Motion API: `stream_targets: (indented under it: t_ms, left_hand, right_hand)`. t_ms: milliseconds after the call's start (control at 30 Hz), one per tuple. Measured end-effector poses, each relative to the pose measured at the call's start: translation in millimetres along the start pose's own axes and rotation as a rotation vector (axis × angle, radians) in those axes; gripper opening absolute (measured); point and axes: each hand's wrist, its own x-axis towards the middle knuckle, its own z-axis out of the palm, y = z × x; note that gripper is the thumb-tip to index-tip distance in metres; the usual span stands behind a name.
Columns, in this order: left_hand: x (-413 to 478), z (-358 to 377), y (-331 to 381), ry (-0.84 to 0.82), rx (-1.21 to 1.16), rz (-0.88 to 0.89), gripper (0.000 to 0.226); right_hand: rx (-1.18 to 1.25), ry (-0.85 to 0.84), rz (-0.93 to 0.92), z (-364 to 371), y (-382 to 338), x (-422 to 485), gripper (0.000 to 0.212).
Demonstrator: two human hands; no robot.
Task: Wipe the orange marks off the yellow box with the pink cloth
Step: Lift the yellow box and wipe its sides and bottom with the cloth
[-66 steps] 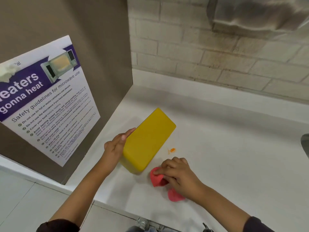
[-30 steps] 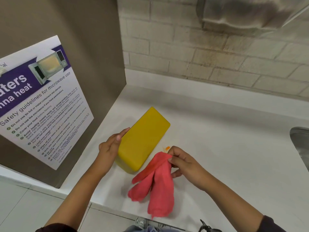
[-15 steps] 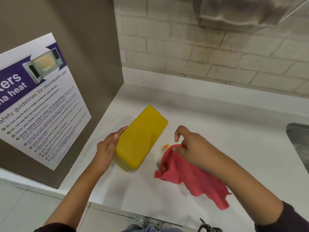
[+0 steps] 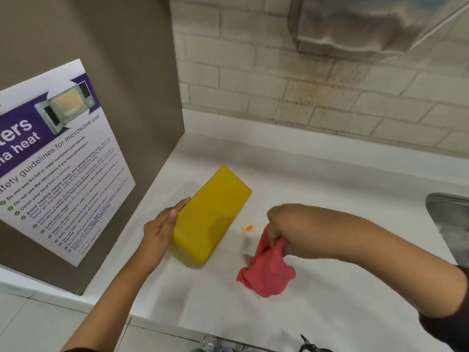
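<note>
A yellow box (image 4: 212, 215) lies at an angle on the white counter (image 4: 317, 199). My left hand (image 4: 162, 226) holds its left side, fingers laid along the edge. No orange marks show on its top face. A small orange mark (image 4: 248, 228) sits on the counter just right of the box. My right hand (image 4: 278, 229) grips the top of the pink cloth (image 4: 266, 273), which hangs bunched down to the counter, right of the box and apart from it.
A brown panel with a microwave safety poster (image 4: 58, 161) stands close on the left. A brick wall (image 4: 304, 85) runs behind, with a steel dispenser (image 4: 368, 24) above. A steel sink rim (image 4: 449, 219) is at the right. The counter's front edge (image 4: 177, 323) is near.
My right hand has gathered the spread cloth into a hanging bunch and turned over it, near the orange mark. The left hand and the box have stayed put.
</note>
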Motion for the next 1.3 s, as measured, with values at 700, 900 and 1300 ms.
stream_targets:
  t_ms: [700,900,1300]
  left_hand:
    - [-3,3,-3,0.013,0.046,-0.027,0.048]
    - [-3,4,-2,0.019,0.014,-0.047,0.048]
    - [4,1,-13,0.051,-0.043,-0.108,0.047]
  right_hand:
    - [1.362,0.778,0.281,5,28,112,0.025]
    - [1.089,0.87,0.284,34,16,116,0.026]
    - [1.711,0.731,-0.205,-33,-2,81,0.032]
